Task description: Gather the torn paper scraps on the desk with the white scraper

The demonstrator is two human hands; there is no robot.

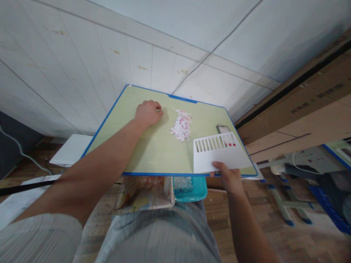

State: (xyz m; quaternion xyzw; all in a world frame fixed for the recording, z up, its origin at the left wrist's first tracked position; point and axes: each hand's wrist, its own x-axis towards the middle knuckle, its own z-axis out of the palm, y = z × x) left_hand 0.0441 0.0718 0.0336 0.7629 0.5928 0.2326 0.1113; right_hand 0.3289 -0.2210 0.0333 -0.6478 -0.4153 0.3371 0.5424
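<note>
A person in a pale ribbed sleeve (49, 233) works bare-handed at a pale green surface (153, 153), where a loose heap of pink-and-white scraps (181, 126) lies near the middle. The left hand (148, 114) is just left of the heap and apart from it, its fingers curled inward; whether they pinch anything cannot be told. From those fingers the heap lies to the right and slightly closer to the person, its long axis running roughly from the wall (170, 69) side toward the body. The right hand (230, 179), to the near right of the heap, has its fingers clamped on the near edge of a white slotted card (208, 157), thumb on top. The card lies lengthwise across the surface, its left end near the scraps but not touching them; of the two hands, the left is nearer the heap. Right of the heap, beyond the card, sits a small pixelated item (223, 129). On the near side of the heap, below the surface's edge, is a teal bin (203, 188).
</note>
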